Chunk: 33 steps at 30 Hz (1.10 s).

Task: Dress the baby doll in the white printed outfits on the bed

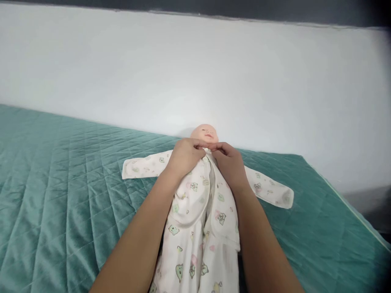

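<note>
A baby doll (205, 132) lies on its back, its head by the wall. It wears a white baby jacket (224, 199) printed with small animals, over matching trousers (183, 260). The jacket's sleeves stretch out to both sides, and its front edges part below the chest. At the neckline my left hand (187, 154) pinches the collar between thumb and fingers. My right hand (227, 160) grips the other side of the same collar, fingertips close to those of the left. Whatever fastening lies between the fingertips is hidden.
Under the doll spreads a green quilted bedcover (76, 195), its right edge (339, 199) running down toward the lower right corner. Behind the head rises a white wall (183, 73) with a dark band (195, 8) along the top.
</note>
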Each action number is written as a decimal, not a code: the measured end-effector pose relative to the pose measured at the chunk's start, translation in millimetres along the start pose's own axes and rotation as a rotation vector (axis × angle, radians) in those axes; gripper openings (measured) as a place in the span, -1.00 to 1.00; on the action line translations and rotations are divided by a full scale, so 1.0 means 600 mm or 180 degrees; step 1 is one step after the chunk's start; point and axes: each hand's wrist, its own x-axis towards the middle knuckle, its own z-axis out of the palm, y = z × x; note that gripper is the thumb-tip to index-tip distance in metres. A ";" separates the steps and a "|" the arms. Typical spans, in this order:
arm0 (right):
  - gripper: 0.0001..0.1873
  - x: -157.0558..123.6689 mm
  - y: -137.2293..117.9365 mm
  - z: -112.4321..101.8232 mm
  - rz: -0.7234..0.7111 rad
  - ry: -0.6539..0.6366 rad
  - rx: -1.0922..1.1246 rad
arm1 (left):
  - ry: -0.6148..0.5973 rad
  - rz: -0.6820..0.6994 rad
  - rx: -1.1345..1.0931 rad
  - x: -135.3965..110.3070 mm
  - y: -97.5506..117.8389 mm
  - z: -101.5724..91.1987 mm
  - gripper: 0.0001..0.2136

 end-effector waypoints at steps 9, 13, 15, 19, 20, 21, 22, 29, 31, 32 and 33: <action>-0.77 -0.001 0.002 -0.002 -0.0082 0.0046 -0.0091 | 0.0010 -0.0063 0.0078 -0.003 0.006 -0.004 -0.80; -0.76 -0.002 0.002 -0.001 -0.0178 0.0084 -0.0118 | 0.0017 0.0094 0.0253 -0.002 0.005 -0.004 -0.75; -0.76 -0.002 0.002 -0.001 -0.0206 0.0092 -0.0134 | 0.0039 0.0150 0.0403 -0.002 0.005 -0.003 -0.73; -0.76 -0.001 0.003 -0.001 -0.0265 0.0101 -0.0188 | 0.0102 0.0160 0.0613 -0.002 0.005 0.000 -0.73; -0.76 -0.001 0.003 -0.001 -0.0282 0.0107 -0.0191 | 0.0103 0.0159 0.0615 -0.001 0.005 0.001 -0.73; -0.75 0.000 0.002 -0.001 -0.0302 0.0120 -0.0189 | 0.0097 0.0154 0.0604 -0.001 0.005 0.001 -0.73; -0.74 0.000 0.002 -0.001 -0.0332 0.0140 -0.0182 | 0.0092 0.0148 0.0582 -0.001 0.004 0.001 -0.74; -0.67 -0.026 0.009 -0.010 -0.0598 0.0115 -0.0364 | 0.0377 0.0330 0.0514 -0.001 -0.004 0.005 -0.78; -0.67 -0.041 0.010 -0.013 -0.0690 0.0037 -0.0414 | 0.0434 0.0457 0.0664 -0.004 -0.006 0.007 -0.78; -0.67 -0.049 0.010 -0.014 -0.0722 -0.0004 -0.0424 | 0.0466 0.0515 0.0757 -0.007 -0.006 0.007 -0.78; -0.67 -0.057 0.009 -0.015 -0.0751 -0.0042 -0.0432 | 0.0502 0.0576 0.0846 -0.011 -0.006 0.007 -0.77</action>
